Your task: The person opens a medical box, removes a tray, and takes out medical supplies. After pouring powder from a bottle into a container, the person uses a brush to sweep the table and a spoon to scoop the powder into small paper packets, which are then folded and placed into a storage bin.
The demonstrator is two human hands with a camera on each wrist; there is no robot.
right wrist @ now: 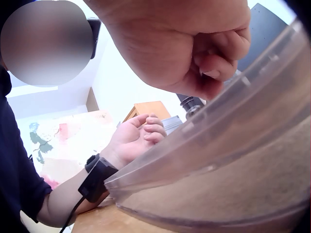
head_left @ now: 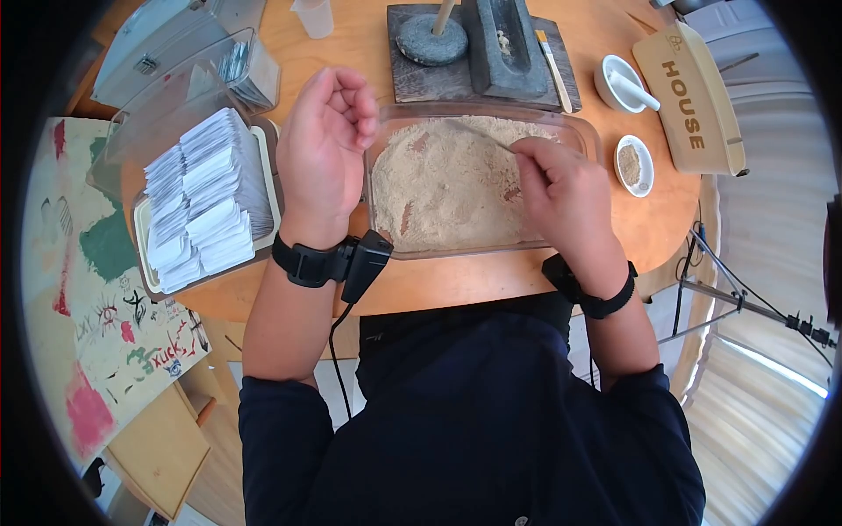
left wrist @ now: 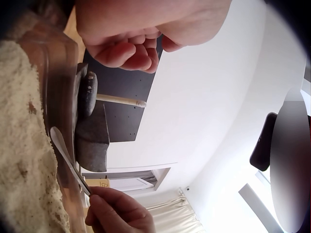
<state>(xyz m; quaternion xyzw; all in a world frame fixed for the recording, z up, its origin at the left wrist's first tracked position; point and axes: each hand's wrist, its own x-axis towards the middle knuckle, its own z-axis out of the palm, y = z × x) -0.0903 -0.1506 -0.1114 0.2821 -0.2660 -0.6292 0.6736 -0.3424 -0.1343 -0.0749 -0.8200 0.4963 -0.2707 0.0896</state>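
Note:
A clear tray (head_left: pixel 583 140) holds a layer of beige powder (head_left: pixel 438 188). Above the tray's right part, my right hand (head_left: pixel 566 180) pinches a thin metal spatula (head_left: pixel 481 133), whose flat end lies over the powder near the far edge. In the left wrist view the rounded tip of the spatula (left wrist: pixel 59 141) shows beside the powder. My left hand (head_left: pixel 326 145) is raised at the tray's left side, palm turned up and inward, fingers loosely curled and holding nothing. The right wrist view shows the right hand (right wrist: pixel 194 43) close above the tray wall (right wrist: pixel 194 150).
Stacked white paper packets (head_left: pixel 206 197) fill a tray on the left. Behind are a stone grinder (head_left: pixel 432 41), a stone trough (head_left: pixel 504 53) and a brush (head_left: pixel 554 70). At right stand a mortar (head_left: pixel 614 83), a small powder bowl (head_left: pixel 634 167) and a HOUSE box (head_left: pixel 688 101).

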